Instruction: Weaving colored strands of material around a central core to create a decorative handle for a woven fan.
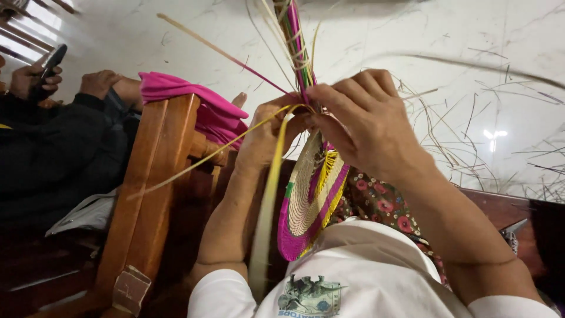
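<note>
A round woven disc (312, 203) in pink, cream, yellow and green stands on edge above my lap. My left hand (268, 135) holds its upper rim from the left. My right hand (359, 115) pinches the rim and a bundle of pink and straw fibres (297, 41) that rises from it. A yellow-green strip (268, 182) loops from between my fingers and hangs down toward my white shirt. A thin pale strand (218, 50) sticks out to the upper left.
A wooden chair arm (150, 182) stands at my left, with pink cloth (200, 109) draped over it. Beyond it sits another person in dark clothes holding a phone (50, 65). Loose dry fibres (471, 135) lie scattered on the white marble floor at right.
</note>
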